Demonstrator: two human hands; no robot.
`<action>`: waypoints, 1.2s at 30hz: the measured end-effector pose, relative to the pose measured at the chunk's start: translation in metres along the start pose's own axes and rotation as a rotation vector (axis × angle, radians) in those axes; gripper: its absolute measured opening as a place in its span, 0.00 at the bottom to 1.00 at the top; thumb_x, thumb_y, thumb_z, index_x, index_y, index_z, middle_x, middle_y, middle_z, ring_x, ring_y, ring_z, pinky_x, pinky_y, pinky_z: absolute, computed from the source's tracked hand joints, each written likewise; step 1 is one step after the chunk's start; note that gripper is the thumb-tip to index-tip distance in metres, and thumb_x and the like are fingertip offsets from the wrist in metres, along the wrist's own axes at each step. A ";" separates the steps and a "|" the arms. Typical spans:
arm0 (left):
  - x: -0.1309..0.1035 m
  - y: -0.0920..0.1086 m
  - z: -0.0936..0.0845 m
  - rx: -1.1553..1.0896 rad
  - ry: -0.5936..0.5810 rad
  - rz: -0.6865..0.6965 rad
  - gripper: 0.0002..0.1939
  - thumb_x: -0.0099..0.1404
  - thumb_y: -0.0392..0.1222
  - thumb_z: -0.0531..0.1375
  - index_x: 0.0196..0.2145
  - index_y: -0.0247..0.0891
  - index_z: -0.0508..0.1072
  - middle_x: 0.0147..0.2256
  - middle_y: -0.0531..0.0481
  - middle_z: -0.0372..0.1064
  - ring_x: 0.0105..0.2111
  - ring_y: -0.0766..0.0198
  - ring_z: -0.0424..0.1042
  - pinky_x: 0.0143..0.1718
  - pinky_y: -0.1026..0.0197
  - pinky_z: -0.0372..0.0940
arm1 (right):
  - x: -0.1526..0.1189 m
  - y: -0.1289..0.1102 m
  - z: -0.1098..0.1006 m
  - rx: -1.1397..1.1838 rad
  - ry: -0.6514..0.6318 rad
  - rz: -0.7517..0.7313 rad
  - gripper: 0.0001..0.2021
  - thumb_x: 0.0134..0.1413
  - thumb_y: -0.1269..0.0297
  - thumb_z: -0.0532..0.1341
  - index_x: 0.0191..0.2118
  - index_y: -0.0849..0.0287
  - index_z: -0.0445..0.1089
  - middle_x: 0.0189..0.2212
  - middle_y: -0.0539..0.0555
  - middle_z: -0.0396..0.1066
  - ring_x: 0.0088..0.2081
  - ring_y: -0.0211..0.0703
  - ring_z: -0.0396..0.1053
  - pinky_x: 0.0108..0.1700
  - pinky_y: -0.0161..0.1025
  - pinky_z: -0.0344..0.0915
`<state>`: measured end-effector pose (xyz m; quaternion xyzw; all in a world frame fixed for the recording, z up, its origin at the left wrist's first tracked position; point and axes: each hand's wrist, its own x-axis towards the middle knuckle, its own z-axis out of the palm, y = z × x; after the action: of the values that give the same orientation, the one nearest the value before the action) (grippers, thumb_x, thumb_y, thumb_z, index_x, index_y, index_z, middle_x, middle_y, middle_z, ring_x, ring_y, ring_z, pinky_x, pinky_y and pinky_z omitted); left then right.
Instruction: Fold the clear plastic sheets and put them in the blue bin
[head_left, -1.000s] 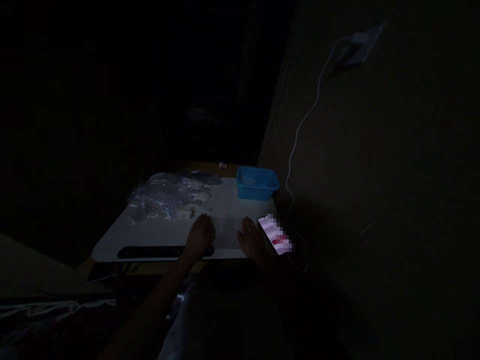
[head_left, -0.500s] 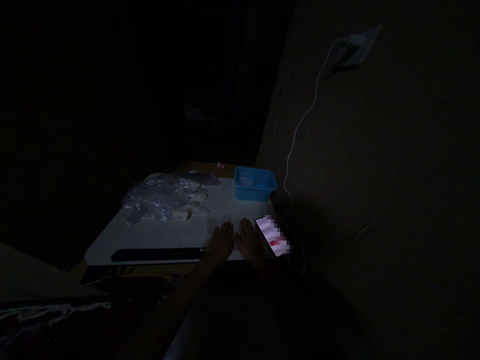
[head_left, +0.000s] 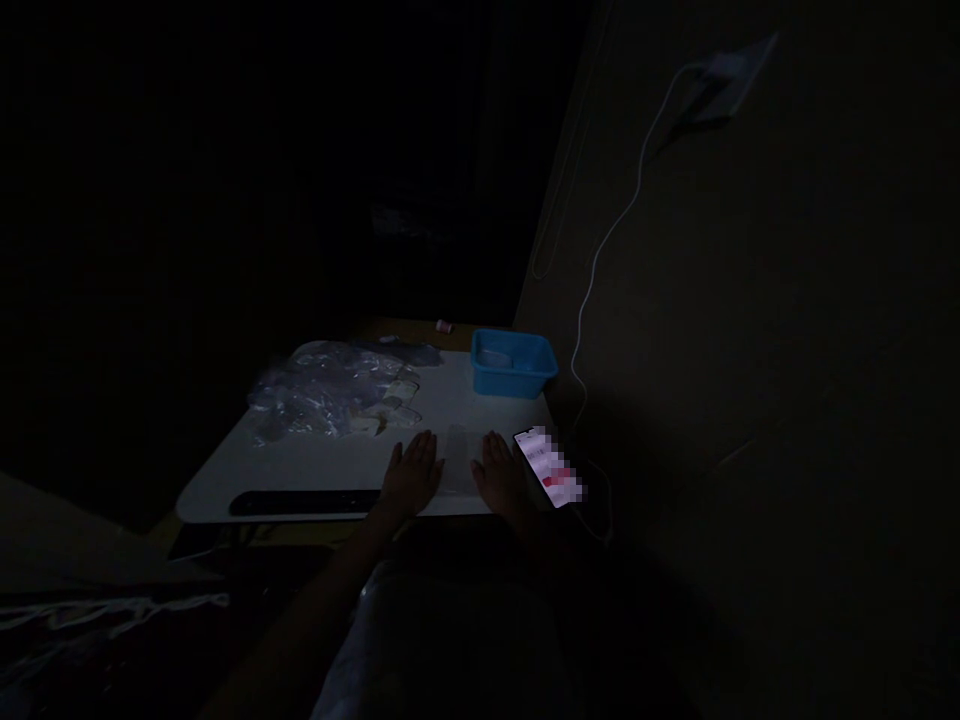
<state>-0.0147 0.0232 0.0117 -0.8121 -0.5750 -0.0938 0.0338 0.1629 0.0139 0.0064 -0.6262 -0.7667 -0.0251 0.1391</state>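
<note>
The scene is very dark. A thin, see-through sheet or bag [head_left: 460,462] lies flat on the white table [head_left: 300,462] near its front edge. My left hand [head_left: 412,474] rests palm down at the left side of the sheet, fingers stretched out. On the right side of the sheet lies my right hand [head_left: 499,474], also flat, with its fingers extended. Neither hand grips anything. Just right of my right hand is a phone [head_left: 546,465] with its screen lit.
Crumpled clear plastic [head_left: 322,390] covers the table's back left. A blue basket [head_left: 514,380] stands at the back right, a small pinkish object [head_left: 444,326] behind it to the left. A white cable [head_left: 596,260] hangs from a wall socket [head_left: 739,78].
My left hand has slid left, away from my right hand, uncovering more of the clear sheet between them. My right hand has hardly moved. The view has shifted slightly.
</note>
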 end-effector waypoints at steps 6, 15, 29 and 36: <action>-0.001 -0.008 0.001 0.012 -0.013 -0.005 0.26 0.65 0.44 0.39 0.59 0.30 0.51 0.59 0.40 0.46 0.59 0.54 0.46 0.55 0.44 0.45 | 0.002 0.005 -0.001 0.049 0.026 -0.005 0.25 0.58 0.60 0.45 0.58 0.71 0.53 0.58 0.64 0.51 0.60 0.48 0.46 0.58 0.48 0.44; 0.000 -0.007 0.002 0.010 0.012 0.000 0.26 0.65 0.43 0.38 0.58 0.31 0.52 0.59 0.40 0.47 0.59 0.54 0.48 0.55 0.44 0.45 | -0.026 0.018 -0.011 0.190 0.187 -0.231 0.25 0.48 0.66 0.53 0.54 0.66 0.59 0.56 0.62 0.55 0.60 0.51 0.44 0.58 0.53 0.48; 0.000 -0.006 -0.002 0.006 -0.030 -0.022 0.26 0.65 0.43 0.39 0.59 0.32 0.51 0.59 0.40 0.47 0.59 0.54 0.48 0.55 0.44 0.45 | -0.025 0.006 -0.044 -0.055 -0.062 -0.456 0.07 0.48 0.71 0.55 0.32 0.59 0.70 0.38 0.55 0.68 0.45 0.46 0.59 0.51 0.46 0.51; 0.000 -0.007 0.000 0.016 -0.012 -0.012 0.26 0.65 0.43 0.38 0.58 0.31 0.52 0.59 0.40 0.47 0.59 0.55 0.47 0.55 0.45 0.44 | -0.023 0.012 -0.029 -0.122 -0.088 -0.285 0.09 0.47 0.72 0.55 0.34 0.60 0.70 0.38 0.56 0.68 0.43 0.47 0.58 0.48 0.44 0.51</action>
<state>-0.0210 0.0255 0.0114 -0.8090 -0.5806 -0.0847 0.0365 0.1836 -0.0119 0.0274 -0.5190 -0.8501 -0.0638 0.0623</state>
